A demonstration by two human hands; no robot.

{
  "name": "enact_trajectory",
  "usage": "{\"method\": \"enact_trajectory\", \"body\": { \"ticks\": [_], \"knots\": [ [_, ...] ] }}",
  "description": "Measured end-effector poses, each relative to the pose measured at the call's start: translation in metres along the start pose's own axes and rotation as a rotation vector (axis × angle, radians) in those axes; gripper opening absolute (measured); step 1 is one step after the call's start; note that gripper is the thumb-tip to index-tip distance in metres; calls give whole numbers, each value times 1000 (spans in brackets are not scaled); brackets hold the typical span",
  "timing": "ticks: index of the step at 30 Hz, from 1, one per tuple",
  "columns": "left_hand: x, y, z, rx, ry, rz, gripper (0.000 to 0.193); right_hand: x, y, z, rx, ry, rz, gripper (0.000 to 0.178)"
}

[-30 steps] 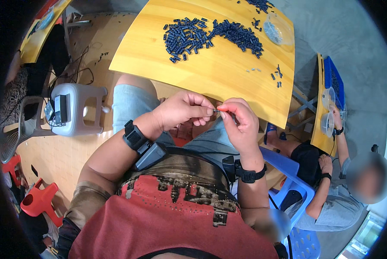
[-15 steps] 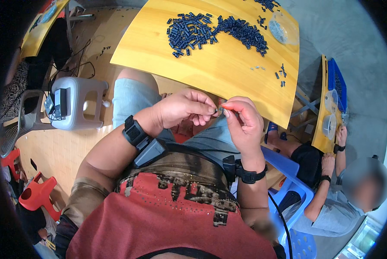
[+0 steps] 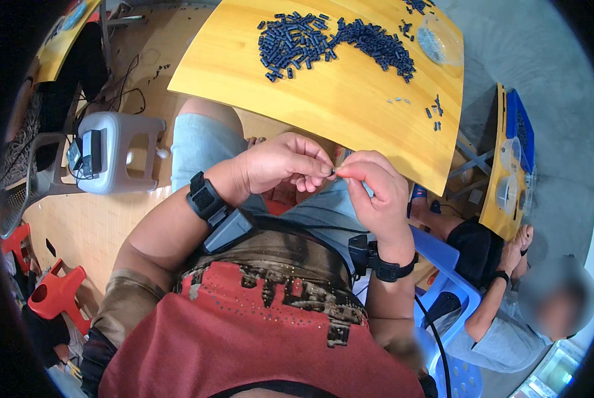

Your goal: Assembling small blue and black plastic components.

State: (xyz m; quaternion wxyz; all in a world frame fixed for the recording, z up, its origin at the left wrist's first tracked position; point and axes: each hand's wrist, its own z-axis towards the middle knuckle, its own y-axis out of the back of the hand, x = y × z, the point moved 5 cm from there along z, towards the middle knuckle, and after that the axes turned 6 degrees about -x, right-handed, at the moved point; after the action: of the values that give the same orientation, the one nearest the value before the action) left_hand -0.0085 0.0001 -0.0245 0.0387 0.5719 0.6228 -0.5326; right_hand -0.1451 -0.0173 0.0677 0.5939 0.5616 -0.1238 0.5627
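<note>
My left hand [image 3: 289,164] is closed in a pinch over my lap, thumb and index finger on a small dark part [image 3: 332,172]. From the other side my right hand [image 3: 376,189] brings its pinched thumb and index fingertips up against that same part. Fingers cover most of it, so its exact kind does not show. On the yellow table [image 3: 264,106] beyond lie a left pile of short black tube-like pieces [image 3: 289,43] and a joined right pile of black pieces [image 3: 380,50]. A few black pieces [image 3: 436,109] and tiny pale bits [image 3: 398,101] lie nearer the right edge.
A clear tray [image 3: 436,43] with small silvery parts stands at the table's far right. To my left is a grey stool [image 3: 114,146] with black devices. A red stool [image 3: 61,292] stands lower left. At right, a co-worker [image 3: 502,331] sits by another yellow table [image 3: 499,205].
My right fingertips have moved slightly left, closing the small gap to my left fingertips. The co-worker's far hand has drawn back toward their other hand.
</note>
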Motion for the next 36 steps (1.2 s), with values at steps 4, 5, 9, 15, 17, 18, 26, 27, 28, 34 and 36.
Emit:
{"method": "enact_trajectory", "body": {
  "ticks": [4, 5, 9, 15, 17, 18, 26, 27, 28, 34, 36],
  "knots": [
    [0, -2, 0, 58, -13, -2, 16, 10, 2, 5, 67, 73, -72, 21],
    [0, -2, 0, 67, -13, -9, 17, 10, 1, 6, 86, 71, -77, 21],
    [0, -4, -3, 68, -10, 16, 18, 12, -1, 7, 118, 85, -83, 21],
    [3, -2, -2, 78, -42, -30, 17, 11, -3, 8, 130, 43, -67, 21],
    [2, -3, -3, 66, -54, -31, 17, 10, -3, 8, 118, 37, -25, 22],
    [2, -2, -3, 52, -66, -31, 16, 9, -4, 8, 118, 37, -27, 22],
    [2, 1, -2, 25, -183, -92, 11, 6, -10, 9, 34, 35, -66, 21],
    [1, 3, -2, -4, -200, -101, 11, 6, -13, 10, 34, 37, -67, 21],
    [-1, 2, -2, -2, -202, -99, 11, 4, -14, 11, 4, 21, -93, 21],
    [-5, 5, -3, -141, -173, -113, 12, -2, -23, 7, -167, -37, -139, 29],
    [-7, 8, -1, -224, -193, -108, 15, -4, -21, 8, -197, -73, -98, 34]
  ]
}}
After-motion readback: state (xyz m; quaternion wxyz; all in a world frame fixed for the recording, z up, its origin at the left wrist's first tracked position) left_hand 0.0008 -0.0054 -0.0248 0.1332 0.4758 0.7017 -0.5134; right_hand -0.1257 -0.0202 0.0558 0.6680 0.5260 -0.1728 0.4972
